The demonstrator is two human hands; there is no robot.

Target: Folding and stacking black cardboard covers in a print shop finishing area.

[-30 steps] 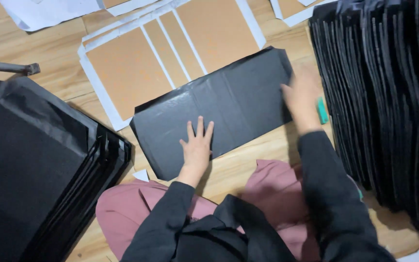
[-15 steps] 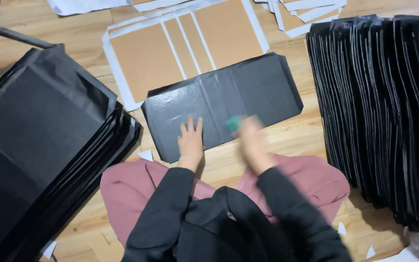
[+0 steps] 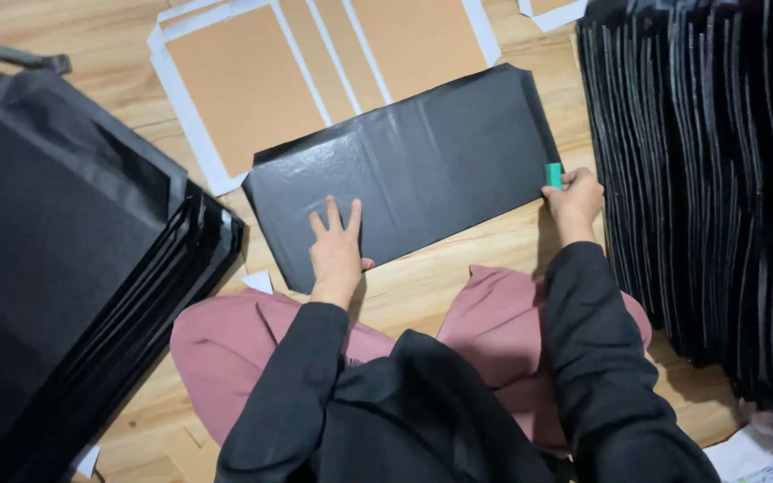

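Two hands work on one flat black glossy cardboard sheet (image 3: 413, 170), which lies unfolded on the pale wooden floor (image 3: 458, 268) just in front of the seated person's pink-trousered knees (image 3: 225, 349). The sheet's long axis runs from lower left to upper right, tilted a little, with crease lines crossing it the short way. The left hand (image 3: 336, 250) lies palm down on the near left part of the sheet, fingers spread and flat, pinning it to the floor. The right hand (image 3: 576, 199) sits at the sheet's far right edge, curled around a small green flat tool (image 3: 553, 174) that touches that edge; how the fingers grip the tool cannot be told exactly. The sheet thus stretches between the two hands, the left resting on it and the right at its end, so the whole length of the sheet lies leftward from the tool.

Beyond the sheet, touching its far edge, lie brown cardboard panels with white borders (image 3: 315, 63). To the left a tall stack of black folded sheets (image 3: 55, 241) rests flat, and to the right a dense row of black sheets standing on edge (image 3: 700, 170) runs close beside the right hand. A small white paper scrap (image 3: 259, 282) lies near the sheet's near left corner.
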